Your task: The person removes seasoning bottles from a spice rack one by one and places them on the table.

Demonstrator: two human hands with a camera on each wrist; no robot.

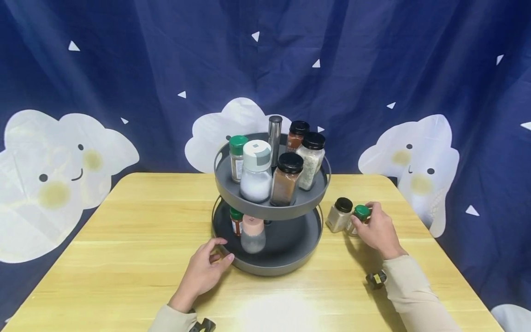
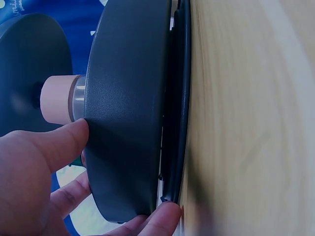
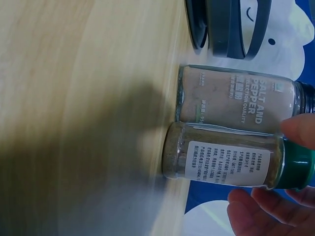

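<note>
A dark grey two-tier turntable rack [image 1: 269, 269] stands on the table. My left hand [image 1: 205, 267] is at the left front of its lower tray, thumb at the rim and fingers curled about the side in the left wrist view. That tray holds a pink-capped shaker [image 1: 253, 235] and a small green-capped jar [image 1: 236, 221]. To the right of the rack, my right hand [image 1: 378, 229] holds a green-capped spice jar [image 3: 224, 156] around its cap, between thumb and fingers. A black-capped salt and pepper jar [image 3: 236, 98] stands right beside it.
On the upper tray [image 1: 265, 210] stand a white-capped shaker [image 1: 256, 173], a green-capped jar [image 1: 238, 159] and several black-capped jars, around a metal post [image 1: 274, 138]. A blue curtain [image 1: 166, 55] with cloud prints hangs behind the wooden table [image 1: 137, 221].
</note>
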